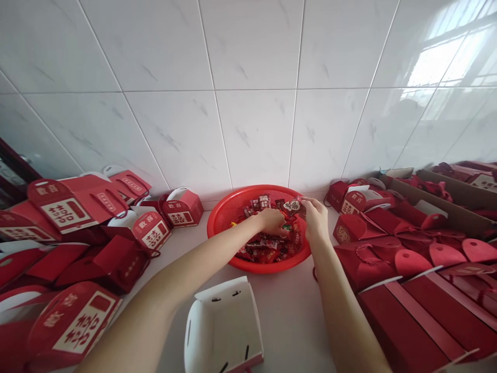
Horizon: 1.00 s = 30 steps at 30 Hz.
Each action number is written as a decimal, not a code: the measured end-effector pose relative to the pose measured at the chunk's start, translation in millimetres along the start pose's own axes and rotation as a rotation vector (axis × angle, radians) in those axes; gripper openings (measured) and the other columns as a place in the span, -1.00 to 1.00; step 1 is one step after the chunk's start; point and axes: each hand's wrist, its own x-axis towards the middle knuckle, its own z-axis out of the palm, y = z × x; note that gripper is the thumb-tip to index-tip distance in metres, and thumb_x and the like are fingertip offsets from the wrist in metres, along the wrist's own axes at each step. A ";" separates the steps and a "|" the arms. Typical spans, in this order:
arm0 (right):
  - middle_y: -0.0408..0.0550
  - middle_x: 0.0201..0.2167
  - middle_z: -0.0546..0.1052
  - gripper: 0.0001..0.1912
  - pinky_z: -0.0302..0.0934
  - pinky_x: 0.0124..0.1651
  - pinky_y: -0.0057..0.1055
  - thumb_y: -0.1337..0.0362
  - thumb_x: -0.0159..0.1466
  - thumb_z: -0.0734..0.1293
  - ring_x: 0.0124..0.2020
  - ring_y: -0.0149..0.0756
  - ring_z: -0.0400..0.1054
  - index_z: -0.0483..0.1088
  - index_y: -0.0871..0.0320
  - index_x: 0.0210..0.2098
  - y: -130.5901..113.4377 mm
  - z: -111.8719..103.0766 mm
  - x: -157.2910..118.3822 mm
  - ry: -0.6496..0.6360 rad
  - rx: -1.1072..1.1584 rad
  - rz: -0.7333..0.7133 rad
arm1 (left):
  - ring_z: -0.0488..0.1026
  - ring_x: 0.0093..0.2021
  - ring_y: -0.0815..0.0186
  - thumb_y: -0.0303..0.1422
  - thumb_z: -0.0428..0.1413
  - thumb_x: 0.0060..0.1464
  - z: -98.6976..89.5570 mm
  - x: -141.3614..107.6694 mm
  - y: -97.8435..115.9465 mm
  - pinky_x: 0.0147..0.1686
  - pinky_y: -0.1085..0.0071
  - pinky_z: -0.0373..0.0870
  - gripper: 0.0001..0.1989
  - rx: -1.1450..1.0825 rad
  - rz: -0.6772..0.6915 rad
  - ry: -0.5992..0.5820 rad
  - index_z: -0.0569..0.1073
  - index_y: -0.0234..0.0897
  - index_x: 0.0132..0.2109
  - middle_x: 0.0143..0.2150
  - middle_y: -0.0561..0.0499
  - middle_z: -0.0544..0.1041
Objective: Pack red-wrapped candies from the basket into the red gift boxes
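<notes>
A red plastic basket (217,254) holds many small wrapped candies (267,254), mostly dark red. My left hand (274,221) is down among them, its fingers curled, and whatever is in them is hidden. At the basket's right side, my right hand (315,217) pinches a brown candy packet (292,205) with a white patch bearing dark characters. In front of the basket lies an open gift box (229,326), its white inside facing up, with dark slots in its flaps. No contents show inside this box.
Red gift boxes (77,207) with gold-and-white labels are piled on the left. More red boxes (388,248) fill the right side, beside a cardboard carton (446,202) with red items in it. A white tiled wall (256,134) rises behind the basket.
</notes>
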 end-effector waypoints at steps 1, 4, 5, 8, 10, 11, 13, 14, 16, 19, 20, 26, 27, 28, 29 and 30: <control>-0.17 -0.59 0.49 -0.84 0.20 -0.47 -0.44 0.24 -0.04 0.37 -0.55 -0.38 0.31 0.48 0.17 -0.46 0.1 0.1 0.1 0.000 0.000 0.000 | 0.50 -0.42 0.20 -0.11 0.13 0.14 0.3 0.3 -2.1 -0.40 0.37 0.32 -0.61 -0.008 -0.015 0.002 0.55 -0.29 -0.51 -0.47 -0.07 0.57; -0.16 -0.57 0.50 -0.85 0.20 -0.45 -0.44 0.24 -0.04 0.38 -0.54 -0.38 0.32 0.48 0.17 -0.46 0.4 0.3 0.1 0.000 0.003 -0.002 | 0.55 -0.26 0.21 -0.23 0.19 0.07 -0.2 -0.3 -4.5 -0.30 0.42 0.37 -0.82 -0.054 0.019 -0.003 0.63 -0.19 -0.26 -0.26 0.00 0.65; -0.16 -0.57 0.50 -0.85 0.21 -0.45 -0.43 0.24 -0.04 0.38 -0.54 -0.37 0.33 0.48 0.17 -0.47 0.6 0.3 0.1 -0.001 0.004 -0.003 | 0.55 -0.19 0.23 -0.30 0.19 0.05 -0.3 -0.6 -4.0 -0.24 0.44 0.39 -0.81 -0.070 0.049 -0.011 0.63 -0.12 -0.17 -0.16 0.06 0.66; -0.17 -0.59 0.49 -0.86 0.20 -0.46 -0.43 0.25 -0.04 0.36 -0.54 -0.37 0.33 0.48 0.16 -0.47 1.0 0.7 -0.1 -0.006 0.005 -0.003 | 0.54 -0.10 0.27 -0.45 0.12 0.02 0.4 -1.1 -2.4 -0.11 0.47 0.40 -0.72 -0.107 0.108 -0.055 0.64 -0.06 -0.17 -0.09 0.13 0.65; -0.17 -0.60 0.48 -0.86 0.20 -0.47 -0.43 0.25 -0.03 0.35 -0.54 -0.36 0.33 0.48 0.16 -0.46 1.1 1.0 -0.4 -0.008 0.007 -0.001 | 0.55 -0.12 0.25 -0.49 0.09 -0.02 1.0 -1.4 -3.4 -0.13 0.46 0.42 -0.75 -0.115 0.109 -0.086 0.65 -0.14 -0.30 -0.18 0.07 0.67; -0.17 -0.60 0.48 -0.86 0.21 -0.46 -0.43 0.26 -0.03 0.35 -0.54 -0.35 0.33 0.48 0.16 -0.46 1.1 1.1 -0.5 -0.009 0.008 0.001 | 0.55 -0.13 0.23 -0.50 0.09 -0.05 1.0 -1.6 -4.5 -0.14 0.46 0.43 -0.77 -0.116 0.104 -0.101 0.64 -0.18 -0.36 -0.22 0.04 0.67; -0.16 -0.60 0.49 -0.86 0.22 -0.46 -0.43 0.26 -0.03 0.35 -0.53 -0.35 0.35 0.48 0.17 -0.45 0.6 1.3 -0.8 -0.012 0.011 0.008 | 0.55 -0.14 0.21 -0.53 0.09 -0.09 0.5 -2.3 -6.6 -0.16 0.45 0.44 -0.79 -0.110 0.091 -0.121 0.61 -0.22 -0.41 -0.26 0.01 0.66; -0.16 -0.59 0.49 -0.86 0.23 -0.45 -0.43 0.27 -0.03 0.35 -0.53 -0.35 0.35 0.48 0.17 -0.45 0.2 1.3 -1.0 -0.014 0.012 0.012 | 0.55 -0.17 0.21 -0.54 0.09 -0.10 0.1 -2.9 -7.2 -0.17 0.44 0.44 -0.80 -0.104 0.082 -0.126 0.60 -0.23 -0.42 -0.27 0.00 0.66; -0.15 -0.58 0.50 -0.86 0.23 -0.45 -0.43 0.27 -0.03 0.35 -0.52 -0.35 0.35 0.48 0.17 -0.45 -0.7 1.2 -1.4 -0.017 0.013 0.019 | 0.55 -0.21 0.22 -0.54 0.08 -0.09 -1.1 -4.2 -6.8 -0.18 0.42 0.44 -0.80 -0.090 0.063 -0.130 0.59 -0.23 -0.41 -0.26 0.01 0.65; -0.15 -0.58 0.50 -0.85 0.22 -0.47 -0.43 0.27 -0.02 0.35 -0.54 -0.36 0.33 0.48 0.17 -0.44 -2.0 1.0 -1.9 -0.022 0.009 0.024 | 0.55 -0.19 0.21 -0.51 0.10 -0.05 -2.8 -5.8 -3.2 -0.11 0.37 0.44 -0.83 -0.059 0.023 -0.117 0.56 -0.22 -0.32 -0.19 0.01 0.65; -0.15 -0.58 0.50 -0.85 0.22 -0.47 -0.43 0.27 -0.02 0.35 -0.55 -0.37 0.32 0.48 0.18 -0.44 -2.2 1.0 -2.0 -0.024 0.008 0.024 | 0.56 -0.16 0.19 -0.48 0.13 -0.04 -3.2 -6.0 -1.9 -0.06 0.33 0.43 -0.84 -0.045 0.004 -0.110 0.55 -0.22 -0.28 -0.16 0.00 0.64; -0.16 -0.59 0.49 -0.85 0.20 -0.50 -0.45 0.25 -0.04 0.35 -0.55 -0.37 0.33 0.47 0.16 -0.45 -1.4 1.5 -2.1 -0.030 0.000 0.014 | 0.54 -0.01 0.04 -0.42 0.19 -0.06 -3.3 -5.9 -2.7 0.07 0.14 0.40 -0.79 0.026 -0.141 -0.125 0.54 -0.20 -0.19 -0.08 -0.09 0.63; -0.16 -0.60 0.49 -0.85 0.19 -0.50 -0.45 0.25 -0.04 0.35 -0.56 -0.37 0.31 0.46 0.16 -0.46 -1.2 1.6 -2.1 -0.031 -0.002 0.012 | 0.53 0.01 0.03 -0.42 0.19 -0.06 -3.2 -5.7 -4.4 0.07 0.12 0.40 -0.78 0.029 -0.168 -0.132 0.55 -0.19 -0.19 -0.06 -0.09 0.63; -0.16 -0.60 0.48 -0.85 0.19 -0.50 -0.45 0.25 -0.04 0.35 -0.56 -0.38 0.30 0.46 0.16 -0.46 -1.1 1.7 -2.2 -0.032 -0.004 0.010 | 0.53 0.02 0.01 -0.41 0.20 -0.07 -3.1 -5.6 -6.4 0.08 0.10 0.40 -0.77 0.030 -0.197 -0.139 0.56 -0.18 -0.18 -0.05 -0.10 0.63; -0.17 -0.61 0.47 -0.85 0.19 -0.50 -0.45 0.24 -0.04 0.35 -0.57 -0.39 0.29 0.46 0.16 -0.46 -1.0 1.8 -2.4 -0.033 -0.006 0.009 | 0.53 0.03 -0.01 -0.38 0.22 -0.08 -2.9 -5.3 -8.8 0.08 0.08 0.40 -0.76 0.027 -0.229 -0.146 0.57 -0.18 -0.18 -0.03 -0.11 0.63; -0.17 -0.61 0.47 -0.85 0.19 -0.50 -0.45 0.24 -0.03 0.35 -0.57 -0.39 0.29 0.46 0.16 -0.46 -0.9 1.8 -2.5 -0.033 -0.010 0.007 | 0.52 0.04 -0.04 -0.35 0.25 -0.11 -2.4 -4.9 -11.6 0.07 0.06 0.41 -0.73 0.020 -0.264 -0.151 0.58 -0.18 -0.17 -0.03 -0.13 0.63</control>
